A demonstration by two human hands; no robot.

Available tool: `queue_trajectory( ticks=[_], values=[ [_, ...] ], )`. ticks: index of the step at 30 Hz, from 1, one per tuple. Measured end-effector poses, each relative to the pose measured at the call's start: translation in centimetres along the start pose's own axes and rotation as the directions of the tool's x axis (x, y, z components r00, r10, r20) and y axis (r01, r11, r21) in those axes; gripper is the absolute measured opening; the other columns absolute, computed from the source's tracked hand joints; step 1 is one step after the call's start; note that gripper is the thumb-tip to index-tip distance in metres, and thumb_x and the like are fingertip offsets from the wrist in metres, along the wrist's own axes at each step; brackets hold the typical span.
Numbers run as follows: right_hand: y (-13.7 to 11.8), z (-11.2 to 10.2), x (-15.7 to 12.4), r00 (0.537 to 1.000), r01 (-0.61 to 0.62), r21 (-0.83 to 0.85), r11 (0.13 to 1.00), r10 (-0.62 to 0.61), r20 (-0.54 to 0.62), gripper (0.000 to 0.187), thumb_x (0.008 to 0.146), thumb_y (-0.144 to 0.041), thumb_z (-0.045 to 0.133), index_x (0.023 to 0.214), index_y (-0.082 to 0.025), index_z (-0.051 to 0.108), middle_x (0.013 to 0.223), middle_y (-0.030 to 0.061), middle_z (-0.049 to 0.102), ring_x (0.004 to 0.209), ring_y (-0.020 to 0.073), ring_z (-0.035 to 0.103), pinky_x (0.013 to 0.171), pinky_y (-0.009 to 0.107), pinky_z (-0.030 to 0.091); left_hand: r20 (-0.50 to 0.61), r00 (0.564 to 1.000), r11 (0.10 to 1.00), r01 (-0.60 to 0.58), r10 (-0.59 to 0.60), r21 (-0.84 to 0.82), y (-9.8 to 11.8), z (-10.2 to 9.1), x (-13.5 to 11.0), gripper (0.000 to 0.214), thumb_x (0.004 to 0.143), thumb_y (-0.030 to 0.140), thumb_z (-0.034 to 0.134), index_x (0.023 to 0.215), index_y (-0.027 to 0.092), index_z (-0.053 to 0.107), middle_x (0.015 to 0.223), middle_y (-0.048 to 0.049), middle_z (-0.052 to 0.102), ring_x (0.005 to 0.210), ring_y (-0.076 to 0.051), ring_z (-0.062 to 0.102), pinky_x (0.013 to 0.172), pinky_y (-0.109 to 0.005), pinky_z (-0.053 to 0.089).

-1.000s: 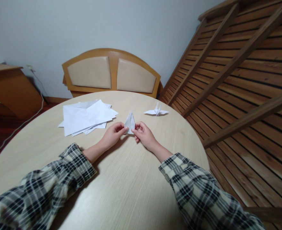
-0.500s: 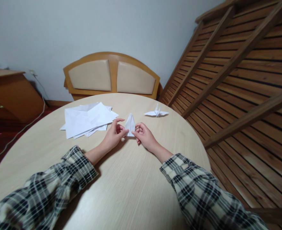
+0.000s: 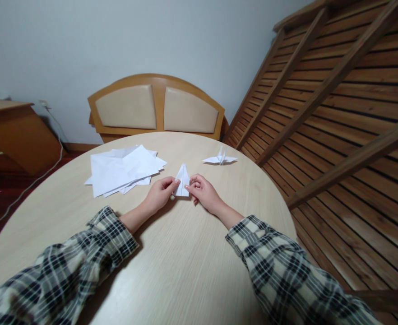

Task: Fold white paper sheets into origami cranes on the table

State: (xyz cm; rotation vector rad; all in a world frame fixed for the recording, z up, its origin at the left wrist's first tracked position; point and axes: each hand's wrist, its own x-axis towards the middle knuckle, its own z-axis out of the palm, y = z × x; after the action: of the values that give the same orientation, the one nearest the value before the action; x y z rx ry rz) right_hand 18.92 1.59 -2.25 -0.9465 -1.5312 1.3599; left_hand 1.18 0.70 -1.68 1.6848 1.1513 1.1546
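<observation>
A small white folded paper piece [image 3: 182, 178], pointed at the top, rests on the round light-wood table [image 3: 172, 271]. My left hand [image 3: 160, 195] pinches its lower left edge with fingers closed. My right hand [image 3: 204, 192] pinches its lower right edge, fingers curled. Both sleeves are plaid. A finished white paper crane [image 3: 220, 158] sits farther back to the right, apart from both hands.
A loose stack of white paper sheets [image 3: 122, 169] lies at the table's back left. A wooden chair with padded back [image 3: 156, 108] stands behind the table. A slatted wooden structure [image 3: 337, 113] rises on the right; a wooden cabinet [image 3: 12, 131] and a cable are at the left.
My left hand's fingers, lifted open half a second ago, have closed back onto the folded paper. The piece sits slightly lower and flatter. The right hand has barely moved.
</observation>
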Motion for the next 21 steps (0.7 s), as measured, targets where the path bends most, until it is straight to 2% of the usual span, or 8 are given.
queue_trajectory(
  ticks=[10,17,21],
  values=[
    [0.04,-0.09,0.06,0.998,0.007,-0.001,1.000,-0.007,0.067,0.024,0.084,-0.040,0.062,0.087,-0.017,0.058,0.050,-0.0061,0.053,0.040,0.0072,0.048,0.040,0.019,0.041,0.012,1.000,0.999,-0.011,0.010,0.043,0.05,-0.03,0.02,0.034,0.086,0.043,0.053,0.063,0.018,0.055,0.057,0.0017,0.046,0.055,-0.013,0.041,0.053,-0.027,0.030],
    [-0.03,0.02,-0.08,0.999,0.045,-0.021,0.999,-0.045,0.021,0.021,0.084,-0.038,0.061,0.088,-0.018,0.056,0.052,-0.0072,0.052,0.040,0.0067,0.046,0.038,0.018,0.037,0.028,0.998,0.994,-0.050,0.048,0.100,0.44,0.28,-0.40,0.033,0.090,0.042,0.048,0.067,0.018,0.053,0.059,0.0021,0.049,0.057,-0.013,0.046,0.054,-0.027,0.034],
    [0.05,-0.08,-0.04,0.997,0.073,-0.035,0.997,-0.073,0.006,0.020,0.085,-0.038,0.060,0.088,-0.018,0.055,0.050,-0.0078,0.050,0.040,0.0068,0.045,0.038,0.017,0.036,0.057,0.998,0.996,-0.045,0.040,0.072,0.54,0.39,-0.54,0.029,0.090,0.041,0.050,0.074,0.017,0.055,0.062,0.0021,0.052,0.058,-0.013,0.049,0.055,-0.026,0.037]
  ],
)
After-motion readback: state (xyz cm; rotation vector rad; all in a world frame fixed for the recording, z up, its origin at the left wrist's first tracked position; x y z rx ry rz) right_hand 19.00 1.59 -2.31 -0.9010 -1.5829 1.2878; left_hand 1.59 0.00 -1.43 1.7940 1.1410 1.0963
